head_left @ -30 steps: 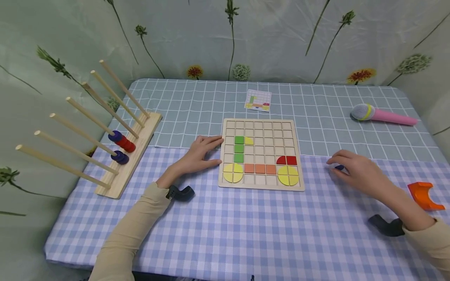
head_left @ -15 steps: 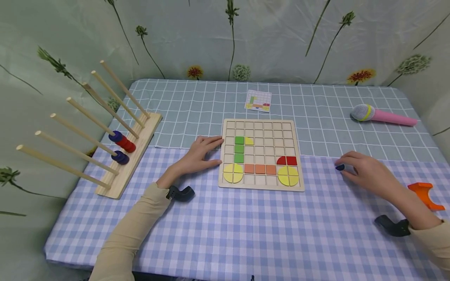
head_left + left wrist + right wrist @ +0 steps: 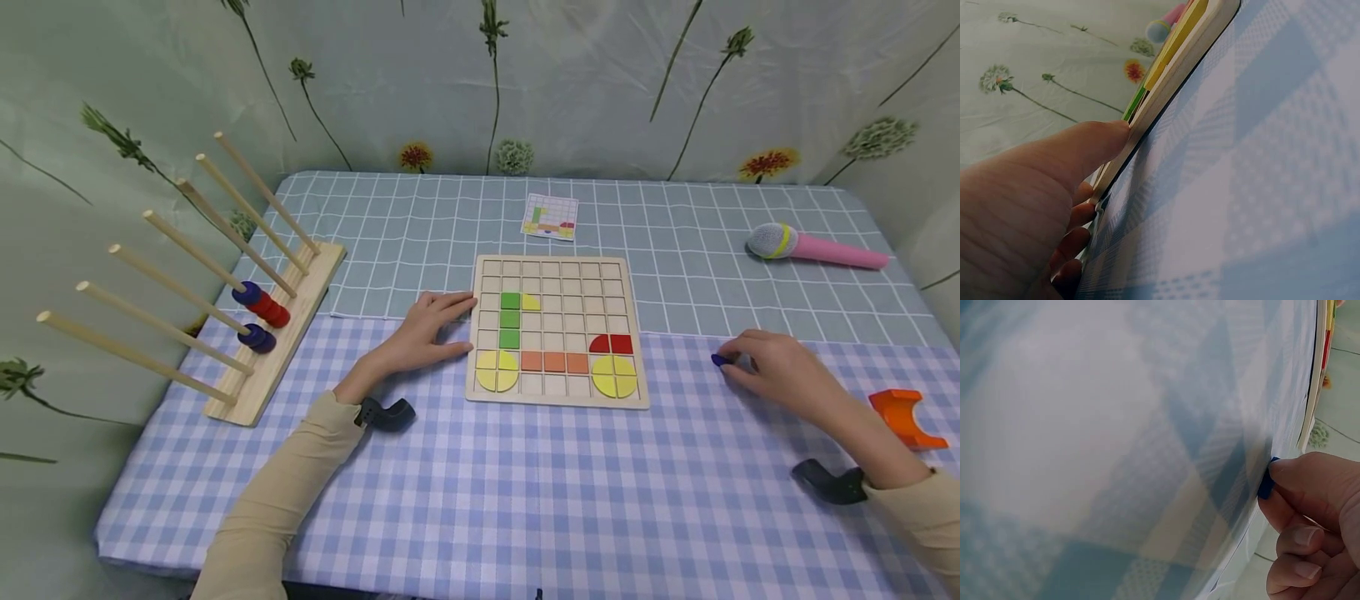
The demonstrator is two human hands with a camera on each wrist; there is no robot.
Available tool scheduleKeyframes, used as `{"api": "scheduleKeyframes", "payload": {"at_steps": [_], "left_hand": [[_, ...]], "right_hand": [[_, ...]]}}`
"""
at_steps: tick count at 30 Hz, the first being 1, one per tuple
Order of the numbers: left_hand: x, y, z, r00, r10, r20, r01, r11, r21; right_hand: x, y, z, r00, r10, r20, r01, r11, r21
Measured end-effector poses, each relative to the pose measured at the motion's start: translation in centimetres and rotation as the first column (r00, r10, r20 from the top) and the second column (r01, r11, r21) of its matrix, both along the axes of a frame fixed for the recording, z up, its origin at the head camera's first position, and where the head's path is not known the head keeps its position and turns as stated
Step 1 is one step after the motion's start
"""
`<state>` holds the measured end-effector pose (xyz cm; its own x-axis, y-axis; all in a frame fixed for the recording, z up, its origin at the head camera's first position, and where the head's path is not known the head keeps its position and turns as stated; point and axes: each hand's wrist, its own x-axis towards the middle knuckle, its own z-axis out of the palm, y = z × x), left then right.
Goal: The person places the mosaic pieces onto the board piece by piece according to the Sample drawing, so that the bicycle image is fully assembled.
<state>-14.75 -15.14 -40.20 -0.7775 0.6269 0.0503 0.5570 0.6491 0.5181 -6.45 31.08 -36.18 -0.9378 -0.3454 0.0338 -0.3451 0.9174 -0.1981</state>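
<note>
A wooden grid board (image 3: 562, 283) lies mid-table, bearing green squares (image 3: 510, 318), orange squares (image 3: 555, 362), red pieces (image 3: 621, 343) and yellow quarter pieces that form two discs. Against the board's left edge rest the thumb and fingertips of my left hand (image 3: 431, 331), the fingers fairly straight; the left wrist view shows the thumb touching the rim (image 3: 1166, 75). Off to the right of the board, my right hand (image 3: 780, 371) pinches a small blue piece (image 3: 1267, 479) between thumb and index finger, close to the cloth. Its exact shape is partly hidden by the fingertips.
A small pattern card (image 3: 551, 217) lies behind the board. At left stands a wooden peg rack (image 3: 281, 333) with blue and red rings. A pink toy microphone (image 3: 817, 246) lies at the back right, and an orange curved block (image 3: 903, 418) sits beside the right forearm.
My right hand shifts slightly right, then a little back left; the blue piece, mostly covered by the fingers before, now shows at the fingertips. The left hand and board stay put.
</note>
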Motion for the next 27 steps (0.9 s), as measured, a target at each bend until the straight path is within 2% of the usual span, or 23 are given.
{"api": "scheduleKeyframes", "payload": {"at_steps": [7, 14, 21, 27], "left_hand": [[0.0, 0.0, 0.0, 1.000, 0.003, 0.008, -0.003, 1.000, -0.002], [0.0, 0.0, 0.0, 1.000, 0.004, 0.007, -0.004, 1.000, 0.007], [-0.1, 0.0, 0.1, 1.000, -0.011, -0.007, 0.011, 1.000, 0.010], [-0.1, -0.1, 0.0, 1.000, -0.008, 0.000, 0.008, 1.000, 0.015]], "right_hand": [[0.1, -1.1, 0.1, 0.999, 0.016, -0.050, -0.016, 1.000, -0.011], [0.3, -3.1, 1.0, 0.999, 0.029, -0.029, -0.030, 0.999, -0.019], [0.7, -4.9, 1.3, 0.994, 0.091, -0.067, -0.095, 0.994, -0.057], [0.8, -6.5, 0.9, 0.975, 0.156, -0.160, -0.173, 0.980, -0.094]]}}
